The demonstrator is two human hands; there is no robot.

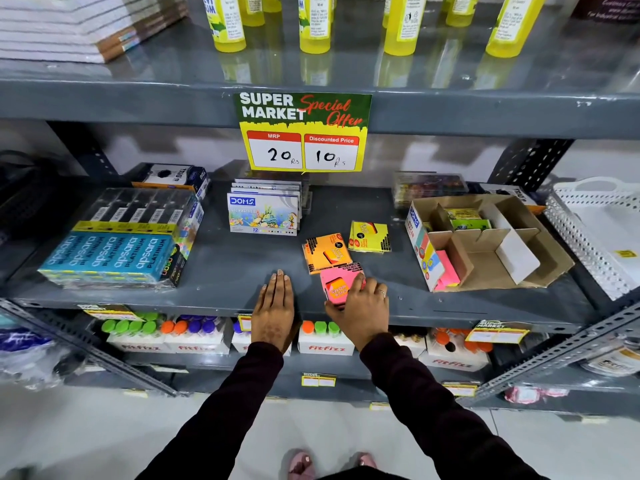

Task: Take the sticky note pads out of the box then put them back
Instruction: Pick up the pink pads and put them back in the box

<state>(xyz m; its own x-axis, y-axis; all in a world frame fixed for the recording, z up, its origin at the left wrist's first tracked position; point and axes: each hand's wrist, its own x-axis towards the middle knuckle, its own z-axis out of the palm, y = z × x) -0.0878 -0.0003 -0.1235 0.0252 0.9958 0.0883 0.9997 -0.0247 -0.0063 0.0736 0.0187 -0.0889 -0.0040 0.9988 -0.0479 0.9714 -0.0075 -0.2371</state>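
Observation:
A pink sticky note pad lies near the front edge of the grey shelf, with my right hand curled over its right side and gripping it. Just behind it lies an orange pad, and further back a yellow pad. The open cardboard box with dividers sits to the right; it holds a yellow and a green pad at the back and pink notes at the front left. My left hand rests flat on the shelf, fingers together, holding nothing.
Pencil packs fill the shelf's left side, a stack of oil pastel boxes stands at the middle back, and a white perforated tray sits at far right. A price sign hangs from the shelf above. Bottles stand on the shelf below.

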